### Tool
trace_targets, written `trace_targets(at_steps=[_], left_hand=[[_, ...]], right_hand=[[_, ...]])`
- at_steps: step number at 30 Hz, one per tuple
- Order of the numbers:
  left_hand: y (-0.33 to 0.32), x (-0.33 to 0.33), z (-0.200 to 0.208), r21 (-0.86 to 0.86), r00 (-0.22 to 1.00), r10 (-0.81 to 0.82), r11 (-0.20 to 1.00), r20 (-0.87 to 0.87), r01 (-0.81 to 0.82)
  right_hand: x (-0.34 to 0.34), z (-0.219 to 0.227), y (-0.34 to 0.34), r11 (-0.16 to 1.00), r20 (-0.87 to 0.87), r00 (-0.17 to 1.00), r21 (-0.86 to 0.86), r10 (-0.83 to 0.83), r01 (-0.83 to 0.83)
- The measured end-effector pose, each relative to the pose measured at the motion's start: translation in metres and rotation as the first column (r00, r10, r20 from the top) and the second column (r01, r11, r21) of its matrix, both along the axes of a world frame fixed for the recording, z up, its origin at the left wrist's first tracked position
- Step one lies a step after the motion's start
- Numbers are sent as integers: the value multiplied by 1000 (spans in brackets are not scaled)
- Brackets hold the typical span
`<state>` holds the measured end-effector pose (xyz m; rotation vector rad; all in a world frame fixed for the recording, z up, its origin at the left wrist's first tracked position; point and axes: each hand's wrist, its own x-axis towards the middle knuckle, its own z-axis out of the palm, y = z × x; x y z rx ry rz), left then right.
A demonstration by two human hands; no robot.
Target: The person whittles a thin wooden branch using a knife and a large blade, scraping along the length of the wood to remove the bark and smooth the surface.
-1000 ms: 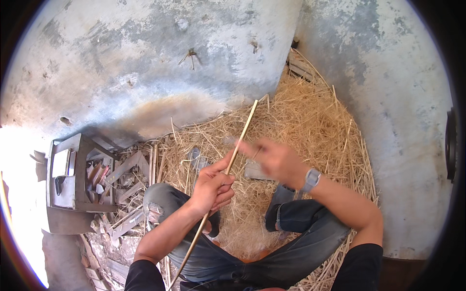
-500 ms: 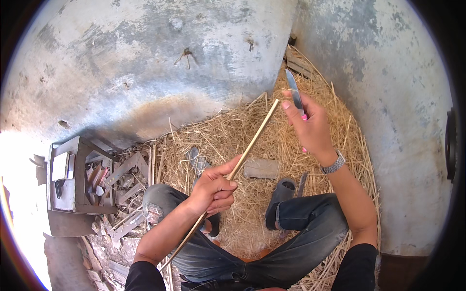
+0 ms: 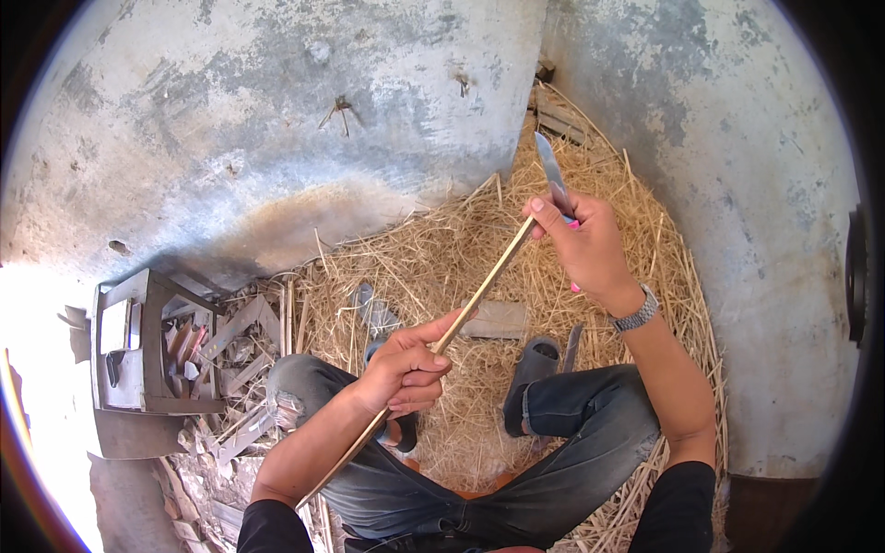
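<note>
A long, thin wooden strip (image 3: 495,273), pale like split bamboo, slants from beside my left forearm up toward the far right. My left hand (image 3: 406,369) is closed round its middle. My right hand (image 3: 590,244) grips a knife (image 3: 551,170) by its pink handle, which the palm mostly hides. The blade points up and away. The right thumb and fingertips are at the strip's far end, close against the blade's base. A metal watch sits on the right wrist.
Straw-like shavings (image 3: 442,240) cover the floor between two worn plaster walls. A grey block (image 3: 496,320) lies beyond my feet, near a sandal (image 3: 533,373) and a dark flat blade-like piece (image 3: 573,350). At left stand a wooden cabinet (image 3: 147,401) and wood scraps (image 3: 244,429).
My right hand has come slightly nearer and left with the knife, and its fingers now meet the strip's far end. Earlier there was a gap between them. The left hand has barely moved.
</note>
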<state>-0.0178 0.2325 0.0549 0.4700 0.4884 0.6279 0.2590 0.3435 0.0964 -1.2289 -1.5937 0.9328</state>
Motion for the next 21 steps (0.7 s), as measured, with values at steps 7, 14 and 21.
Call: trace_targets(at_steps=[7,14,21], left_hand=[[0,0,1,-22,997,-22,999,68,23],[3,-6,-4,-76,986,-9,997,164,21],[1,-7,-4,-92,984,18,996,178,-2]], right_hand=[[-1,6,-6,984,52,997,164,58,-65],[-4,20,-15,999,-43,999,41,20,-19],[-14,15,-21,939,121,992,344,-44,-1]])
